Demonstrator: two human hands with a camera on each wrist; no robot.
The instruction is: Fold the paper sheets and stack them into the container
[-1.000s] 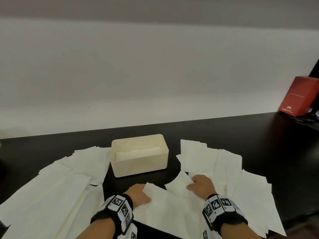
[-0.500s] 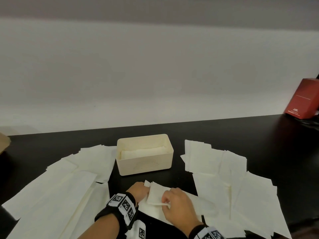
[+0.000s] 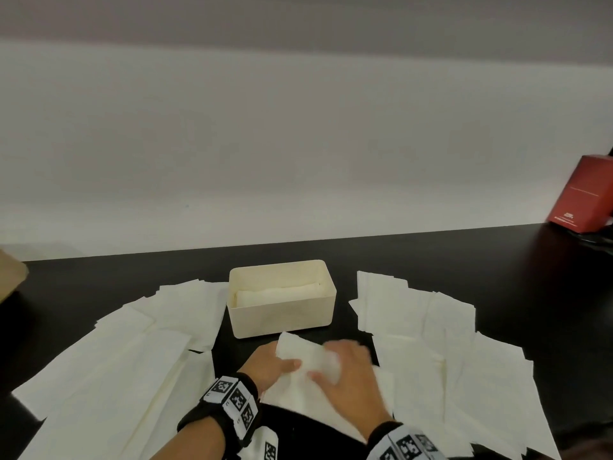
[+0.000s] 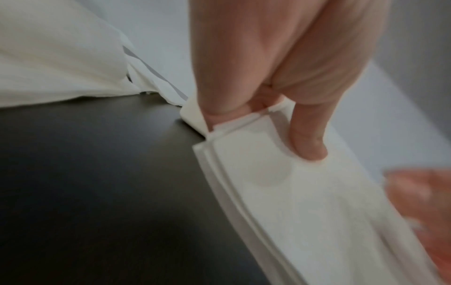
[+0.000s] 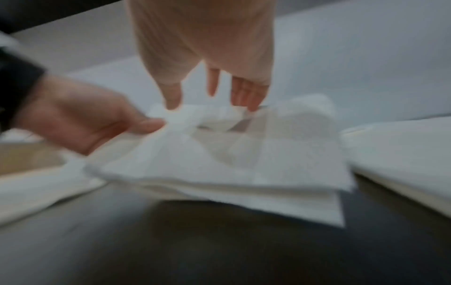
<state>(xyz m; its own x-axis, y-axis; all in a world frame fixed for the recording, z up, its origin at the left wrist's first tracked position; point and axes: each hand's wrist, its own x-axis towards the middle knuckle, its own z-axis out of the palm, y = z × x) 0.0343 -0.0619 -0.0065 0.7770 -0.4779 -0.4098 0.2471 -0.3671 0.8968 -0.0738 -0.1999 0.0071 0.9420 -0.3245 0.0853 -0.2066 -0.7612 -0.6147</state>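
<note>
A folded white paper sheet (image 3: pixel 298 390) (image 4: pixel 305 202) (image 5: pixel 244 164) lies on the black table just in front of the cream container (image 3: pixel 285 317). My left hand (image 3: pixel 292 365) (image 4: pixel 263 133) pinches its left edge, thumb on top and fingers underneath. Over the sheet's top layer my right hand (image 3: pixel 345 370) (image 5: pixel 212 92) lies with straight, spread fingers; it is blurred. Inside the container lies a folded sheet (image 3: pixel 278 292).
Loose unfolded sheets are spread to the left (image 3: pixel 116 360) and right (image 3: pixel 447 343) of the hands. A red box (image 3: pixel 583 197) stands at the far right of the table (image 3: pixel 464 260). A brown object (image 3: pixel 10 280) shows at the left edge.
My right hand lifted the sheet's right part, carried it leftward over the rest, and now lies flat on the folded layers. The left hand kept its hold at the left edge.
</note>
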